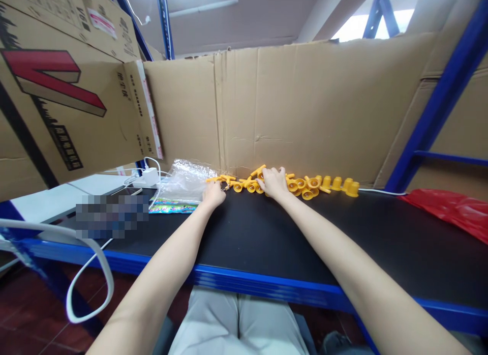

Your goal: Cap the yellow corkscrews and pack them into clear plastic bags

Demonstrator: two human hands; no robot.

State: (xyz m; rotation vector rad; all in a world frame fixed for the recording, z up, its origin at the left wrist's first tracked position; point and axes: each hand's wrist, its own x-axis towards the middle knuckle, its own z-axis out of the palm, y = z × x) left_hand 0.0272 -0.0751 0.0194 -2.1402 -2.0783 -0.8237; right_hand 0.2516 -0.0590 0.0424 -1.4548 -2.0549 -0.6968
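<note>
A row of small yellow plastic pieces (pixel 301 183), cup-shaped with short stems, lies along the back of the black tabletop (pixel 244 233). My right hand (pixel 275 182) is over the middle of this row, its fingers bent around a yellow plastic piece (pixel 259 171). To the left, my left hand (pixel 214 194) is closed at the row's end, beside a clear plastic bag (pixel 186 179). A yellow stem shows just above its fingers, but what they hold is hidden. Several yellow cups (pixel 347 185) stand upside down at the row's right end.
Behind the pieces rises a cardboard wall (pixel 324 111). A large printed carton (pixel 76 100) overhangs the left side. A white charger (pixel 150 176) with cables, a phone (pixel 127 192) and a colourful packet (pixel 171 206) lie left. Red plastic (pixel 450 207) lies right, near a blue post (pixel 430 116).
</note>
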